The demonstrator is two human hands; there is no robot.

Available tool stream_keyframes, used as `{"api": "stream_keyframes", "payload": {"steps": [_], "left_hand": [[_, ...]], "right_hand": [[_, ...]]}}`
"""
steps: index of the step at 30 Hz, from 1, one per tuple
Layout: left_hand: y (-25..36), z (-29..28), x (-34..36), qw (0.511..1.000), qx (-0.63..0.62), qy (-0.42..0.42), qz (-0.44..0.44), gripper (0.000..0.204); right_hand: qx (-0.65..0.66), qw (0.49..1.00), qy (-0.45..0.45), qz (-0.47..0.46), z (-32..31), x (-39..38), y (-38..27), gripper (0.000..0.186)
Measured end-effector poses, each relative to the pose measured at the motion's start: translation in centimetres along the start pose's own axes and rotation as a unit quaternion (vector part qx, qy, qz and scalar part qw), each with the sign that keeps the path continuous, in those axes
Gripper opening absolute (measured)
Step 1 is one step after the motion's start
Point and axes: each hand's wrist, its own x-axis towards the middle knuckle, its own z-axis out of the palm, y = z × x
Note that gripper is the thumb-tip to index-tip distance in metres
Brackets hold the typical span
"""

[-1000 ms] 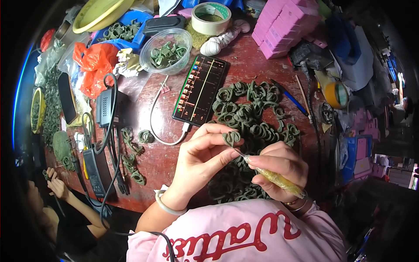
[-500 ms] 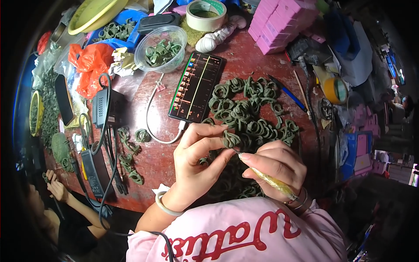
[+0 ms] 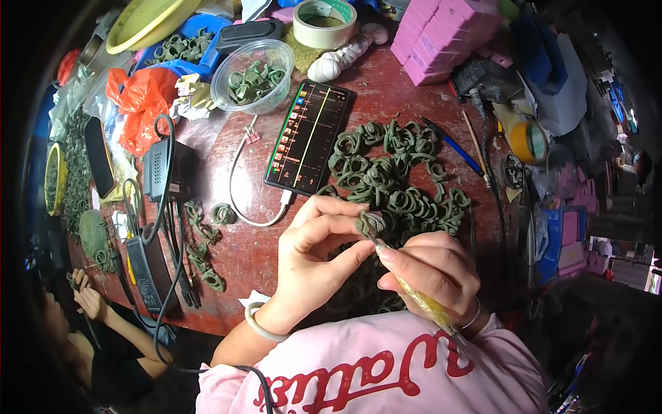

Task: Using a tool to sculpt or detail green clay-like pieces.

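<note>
My left hand (image 3: 314,255) pinches a small dark green ring-like piece (image 3: 371,222) between thumb and fingers, above a pile of similar green rings (image 3: 383,172). Closed around a thin metal-tipped tool with a yellow wrapped handle (image 3: 420,297), my right hand (image 3: 441,265) sits just right of the left, with the tool's tip at the piece. A phone (image 3: 307,134) with its screen lit lies beyond my hands, plugged into a white cable. A few loose green pieces (image 3: 214,276) lie left of my left hand on the red table (image 3: 241,276).
A plastic tub (image 3: 252,79) and blue tray (image 3: 183,48) hold green pieces at the back, near tape (image 3: 324,21) and pink blocks (image 3: 445,41). Cables and a power adapter (image 3: 152,269) run along the left. Another person's hand (image 3: 89,300) is at the lower left; blue pen (image 3: 462,155) on the right.
The piece in my left fingers has turned slightly. My right hand and tool have shifted a little left, the tip now against the piece. The view has shifted slightly.
</note>
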Motion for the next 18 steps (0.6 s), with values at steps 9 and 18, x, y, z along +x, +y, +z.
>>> {"api": "stream_keyframes", "payload": {"steps": [9, 18], "left_hand": [[0.5, 0.2, 0.3, 0.999, -0.002, 0.013, 0.041, 0.021], [0.3, -0.2, 0.3, 0.992, 0.082, 0.010, 0.092, 0.021]], "right_hand": [[0.016, 0.999, -0.014, -0.024, 0.0, -0.1, 0.2, 0.043], [0.019, 0.999, -0.023, -0.043, -0.5, -0.2, -0.1, 0.040]]}}
